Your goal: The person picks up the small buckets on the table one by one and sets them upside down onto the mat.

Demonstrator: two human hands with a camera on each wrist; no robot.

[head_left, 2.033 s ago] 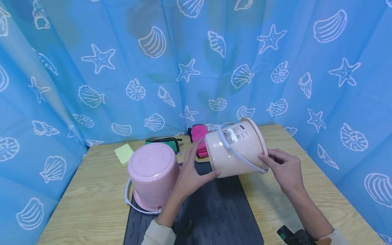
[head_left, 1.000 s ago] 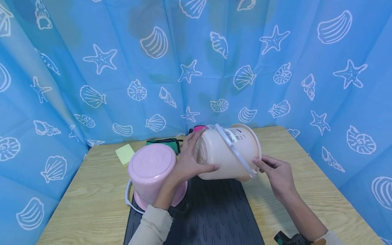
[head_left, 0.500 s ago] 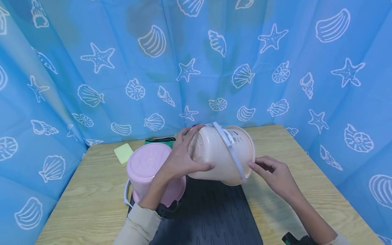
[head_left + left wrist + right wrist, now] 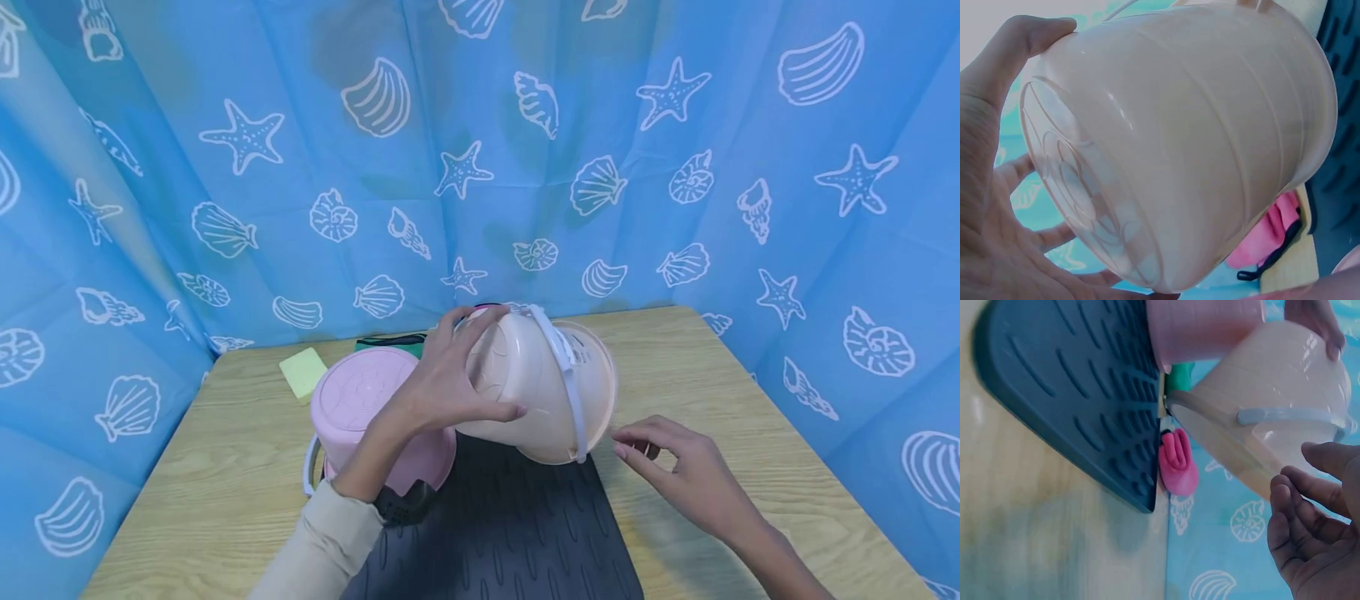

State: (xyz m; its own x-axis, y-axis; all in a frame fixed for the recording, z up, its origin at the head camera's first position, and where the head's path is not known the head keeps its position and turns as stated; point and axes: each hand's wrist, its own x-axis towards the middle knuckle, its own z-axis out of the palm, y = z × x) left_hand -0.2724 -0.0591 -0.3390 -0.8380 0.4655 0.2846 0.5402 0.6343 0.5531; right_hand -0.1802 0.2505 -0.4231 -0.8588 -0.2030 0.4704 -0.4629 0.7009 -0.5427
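One blue curtain (image 4: 555, 217), printed with white shells and starfish, enclosing the back and both sides. One table (image 4: 750, 392), pale wood grain. One mat (image 4: 517, 525), dark, with raised oblong ribs, lying on the table at centre front. One cream bucket (image 4: 532, 392), tipped on its side above the far part of the mat, base to the left, mouth turned to the right and downward; white handle (image 4: 570, 392) lying across the body near the rim. One pink bucket (image 4: 360, 383), upside down at the mat's left edge, its pale handle hanging at the left. One left hand (image 4: 446, 387), spread round the base end of the cream bucket and gripping it, thumb on the near side, fingers over the far side; black band at the wrist. One right hand (image 4: 686, 475), fingers loosely bent and holding nothing, just beside the cream bucket's rim; whether a fingertip touches it cannot be told. One pink folded item (image 4: 1179, 465) with dark trim, beyond the mat. One green item (image 4: 401, 343), partly hidden behind the pink bucket. One pale yellow pad (image 4: 303, 373), squarish, flat, at the back left of the table.
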